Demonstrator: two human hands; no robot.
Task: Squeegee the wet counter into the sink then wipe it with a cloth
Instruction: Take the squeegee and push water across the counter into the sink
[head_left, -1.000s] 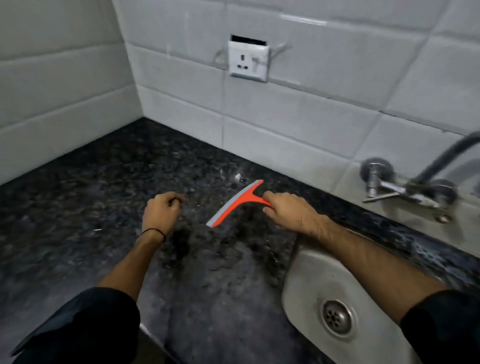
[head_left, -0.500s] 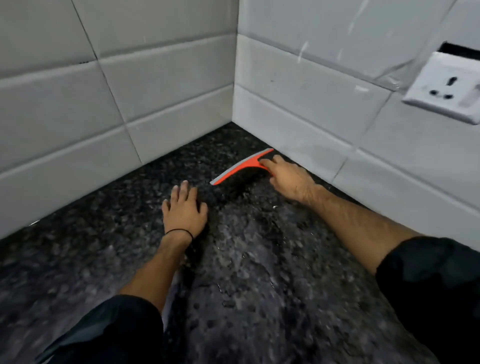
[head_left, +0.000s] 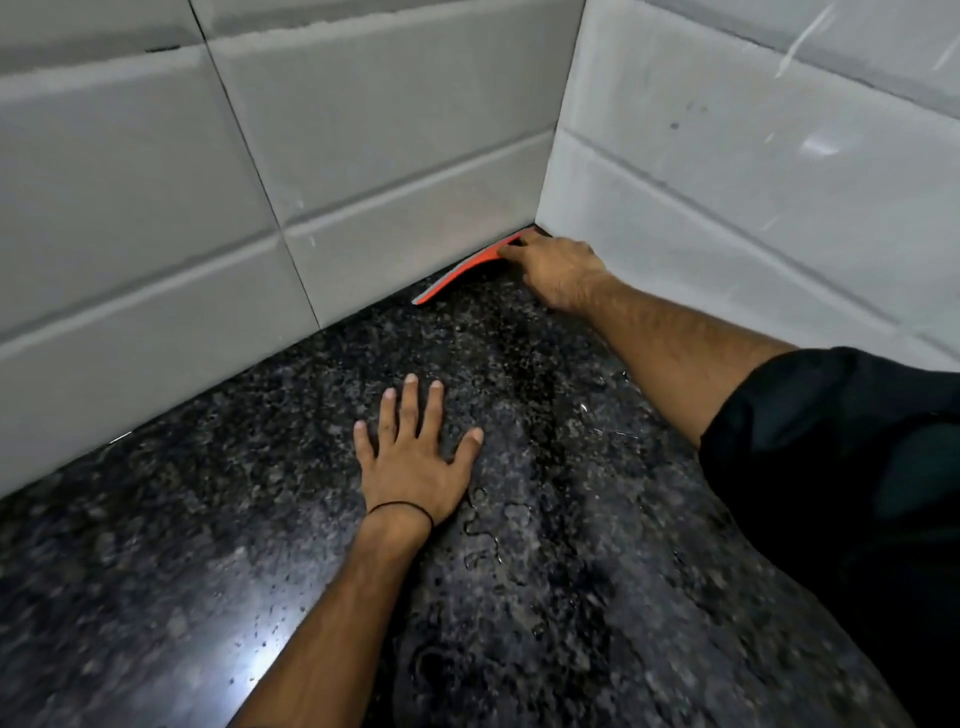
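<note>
My right hand (head_left: 558, 273) grips the handle of an orange squeegee (head_left: 462, 271) with a grey blade. The blade lies along the foot of the left tiled wall, deep in the counter's corner. My left hand (head_left: 415, 452) rests flat on the dark speckled granite counter (head_left: 208, 545), fingers spread, nearer to me than the squeegee. Beads and streaks of water (head_left: 483, 525) lie on the counter beside my left wrist. The sink and the cloth are out of view.
White tiled walls meet in a corner (head_left: 550, 156) just behind the squeegee, closing the counter on the left and at the back. A bright light reflection (head_left: 249, 660) shines on the counter near my left forearm.
My right hand has carried the squeegee from beside the sink leftward into the wall corner. My left hand has uncurled and now lies flat. The sink, tap and socket have left the view.
</note>
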